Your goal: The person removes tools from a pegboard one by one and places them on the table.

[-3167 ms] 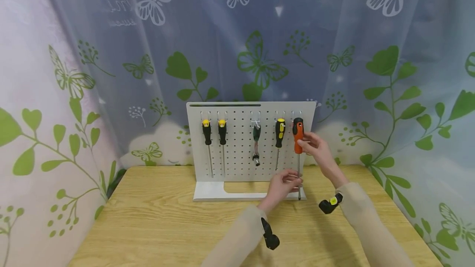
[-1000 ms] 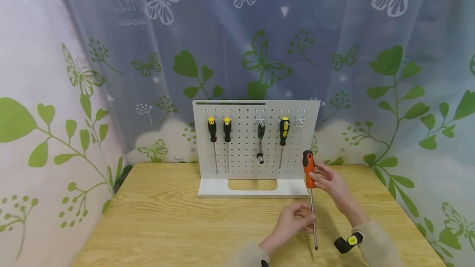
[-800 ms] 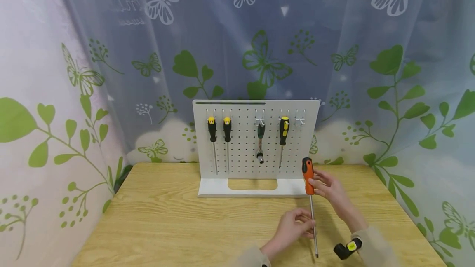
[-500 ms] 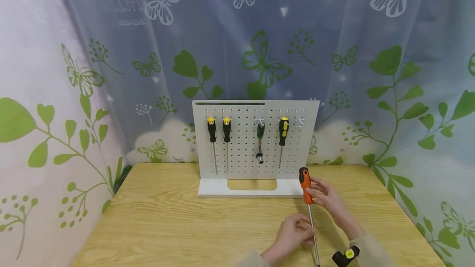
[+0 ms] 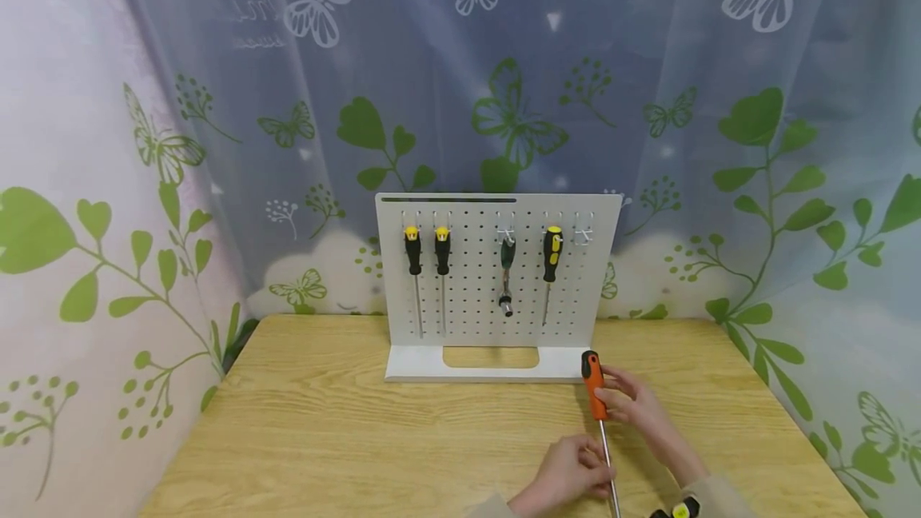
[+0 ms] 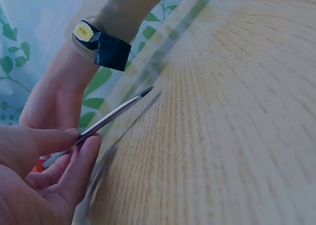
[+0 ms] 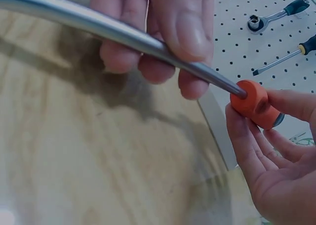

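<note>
Here, in the head view, the orange-handled steel-shafted screwdriver [image 5: 594,390] is held low over the wooden surface [image 5: 345,430], before the white pegboard rack [image 5: 496,262]. Left wrist: shaft pinched by left hand [image 6: 44,180]. Right wrist: handle grasped by right hand [image 7: 276,160].

We see bare wooden table [image 5: 345,430] stretching left of both hands, wide enough for a hand to pass freely. At the back the white pegboard stand [image 5: 496,278] blocks the way, with 4 tools hung on its face and its base plate [image 5: 417,370] jutting forward. The orange-handled screwdriver [image 5: 594,390] lies across the near right, just before that base, held between the left hand [image 5: 568,474] and right hand [image 5: 633,406]. Curtains [image 5: 108,182] close in 3 sides.
</note>
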`<act>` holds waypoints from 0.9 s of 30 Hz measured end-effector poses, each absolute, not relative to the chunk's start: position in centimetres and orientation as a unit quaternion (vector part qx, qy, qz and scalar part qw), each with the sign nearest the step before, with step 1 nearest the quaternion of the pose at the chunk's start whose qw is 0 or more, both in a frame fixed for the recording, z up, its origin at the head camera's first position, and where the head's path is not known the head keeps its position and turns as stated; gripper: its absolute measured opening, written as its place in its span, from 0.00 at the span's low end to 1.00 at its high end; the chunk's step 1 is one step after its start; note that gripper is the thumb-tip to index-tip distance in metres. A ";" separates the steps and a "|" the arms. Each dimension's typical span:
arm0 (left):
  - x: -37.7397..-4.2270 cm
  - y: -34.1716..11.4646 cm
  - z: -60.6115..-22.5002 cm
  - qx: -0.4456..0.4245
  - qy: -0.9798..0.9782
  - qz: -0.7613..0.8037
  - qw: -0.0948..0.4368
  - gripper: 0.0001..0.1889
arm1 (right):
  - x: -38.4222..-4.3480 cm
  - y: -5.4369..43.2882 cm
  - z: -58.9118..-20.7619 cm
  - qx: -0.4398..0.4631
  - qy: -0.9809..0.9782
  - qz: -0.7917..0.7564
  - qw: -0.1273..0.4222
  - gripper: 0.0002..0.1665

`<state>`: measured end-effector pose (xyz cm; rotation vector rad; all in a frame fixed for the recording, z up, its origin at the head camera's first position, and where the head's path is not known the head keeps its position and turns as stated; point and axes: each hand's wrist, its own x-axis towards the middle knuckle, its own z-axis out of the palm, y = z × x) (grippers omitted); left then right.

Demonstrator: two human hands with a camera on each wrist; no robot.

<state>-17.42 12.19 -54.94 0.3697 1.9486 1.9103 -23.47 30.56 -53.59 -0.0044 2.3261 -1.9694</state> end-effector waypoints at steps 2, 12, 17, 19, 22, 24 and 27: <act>-17.3 12.1 -55.0 0.135 0.703 0.669 0.199 0.08 | -23.3 30.5 -53.9 0.007 0.766 -0.641 0.050 0.38; -16.7 12.1 -54.8 0.159 0.764 0.600 0.176 0.10 | -22.6 30.7 -54.8 -0.017 0.767 -0.638 0.068 0.40; -16.6 12.4 -54.7 0.157 0.789 0.571 0.164 0.12 | -22.4 30.8 -54.9 -0.030 0.768 -0.635 0.079 0.41; -16.6 12.5 -54.5 0.155 0.795 0.564 0.160 0.12 | -22.4 30.7 -54.9 -0.025 0.771 -0.631 0.083 0.42; -16.7 12.7 -54.4 0.155 0.805 0.551 0.154 0.13 | -22.3 30.6 -54.8 -0.018 0.775 -0.625 0.089 0.42; -16.8 12.7 -54.4 0.159 0.809 0.545 0.152 0.13 | -22.3 30.6 -54.7 -0.013 0.779 -0.621 0.089 0.41; -17.0 12.8 -54.6 0.171 0.818 0.529 0.147 0.13 | -22.2 30.5 -54.7 -0.009 0.787 -0.612 0.079 0.40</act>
